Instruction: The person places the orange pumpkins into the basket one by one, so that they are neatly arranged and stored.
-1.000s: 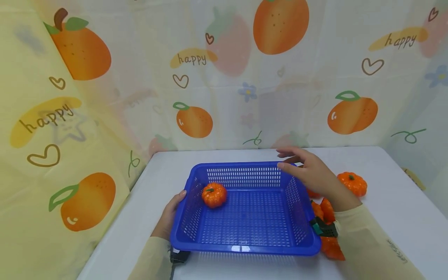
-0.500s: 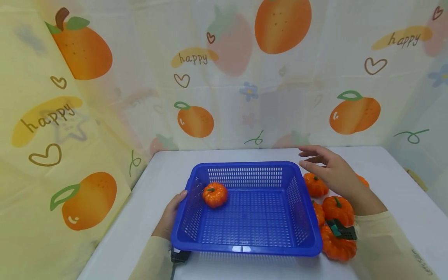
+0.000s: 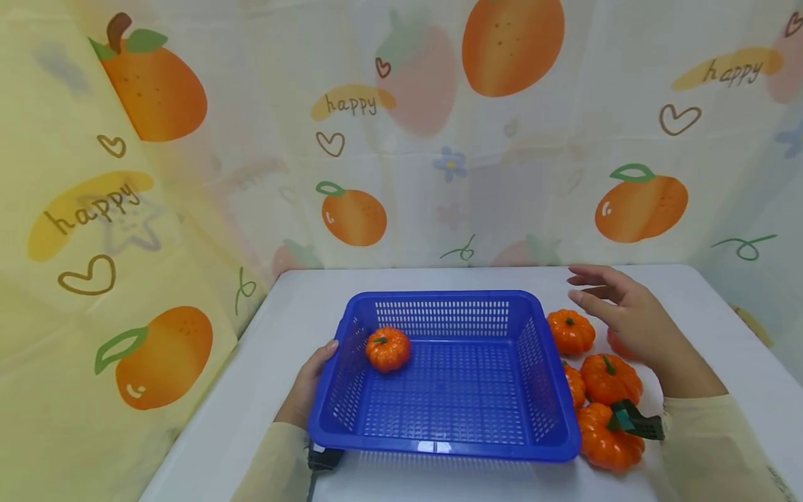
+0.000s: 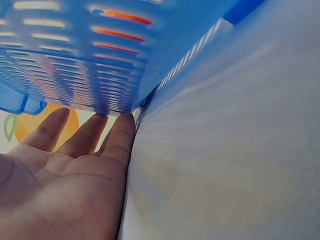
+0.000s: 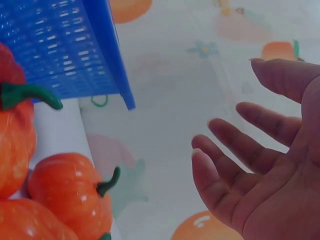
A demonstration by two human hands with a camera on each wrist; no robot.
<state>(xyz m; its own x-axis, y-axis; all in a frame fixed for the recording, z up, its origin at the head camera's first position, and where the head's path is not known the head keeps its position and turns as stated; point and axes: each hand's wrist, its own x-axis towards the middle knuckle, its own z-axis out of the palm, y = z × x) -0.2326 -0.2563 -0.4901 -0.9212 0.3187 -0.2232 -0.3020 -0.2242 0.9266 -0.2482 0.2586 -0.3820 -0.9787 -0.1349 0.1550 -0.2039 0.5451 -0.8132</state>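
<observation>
Your left hand (image 3: 306,382), fingers extended, touches the left side of the basket (image 3: 442,390); your right hand (image 3: 629,315), loosely open and empty, hovers near the pumpkins (image 3: 617,383).

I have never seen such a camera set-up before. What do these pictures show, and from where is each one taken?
There is no machine here, only a person's two bare hands: the left hand and the right hand. The view showing both hands comes from a camera worn on the head, looking forward and down. The other two current views come from cameras worn on the wrists, one on each.

On the white table is a blue basket with one orange pumpkin inside. More pumpkins lie to the right of it.

The left hand touches the basket's side with its fingers. The right hand is open in the air, holding nothing.
</observation>
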